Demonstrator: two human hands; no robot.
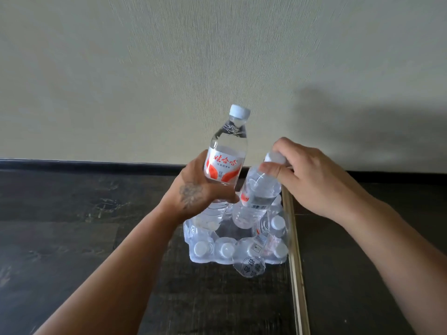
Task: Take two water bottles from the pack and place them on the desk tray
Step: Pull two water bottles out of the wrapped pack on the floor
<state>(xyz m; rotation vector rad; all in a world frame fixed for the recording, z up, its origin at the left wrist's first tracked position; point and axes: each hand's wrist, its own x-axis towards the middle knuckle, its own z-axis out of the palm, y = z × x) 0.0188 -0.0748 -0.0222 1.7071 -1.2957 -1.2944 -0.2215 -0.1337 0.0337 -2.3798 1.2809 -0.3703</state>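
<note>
Left hand (193,189) fingers wrap first bottle (226,151). Right hand (312,180) pinches second bottle (258,197) by its cap; could slip back onto pack (239,245).

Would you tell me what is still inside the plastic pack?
Inside the pack, several capped bottles stand along the near and right sides; the middle gapes open. The held bottles hide the far side.

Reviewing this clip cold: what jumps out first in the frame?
Two clear water bottles held up in mid-frame: the left hand grips the left bottle around its red-and-white label, nearly upright, while the right hand holds the right bottle by its cap, tilted. Directly beneath them sits the torn shrink-wrapped pack of white-capped bottles on the dark floor, against a pale wall.
</note>
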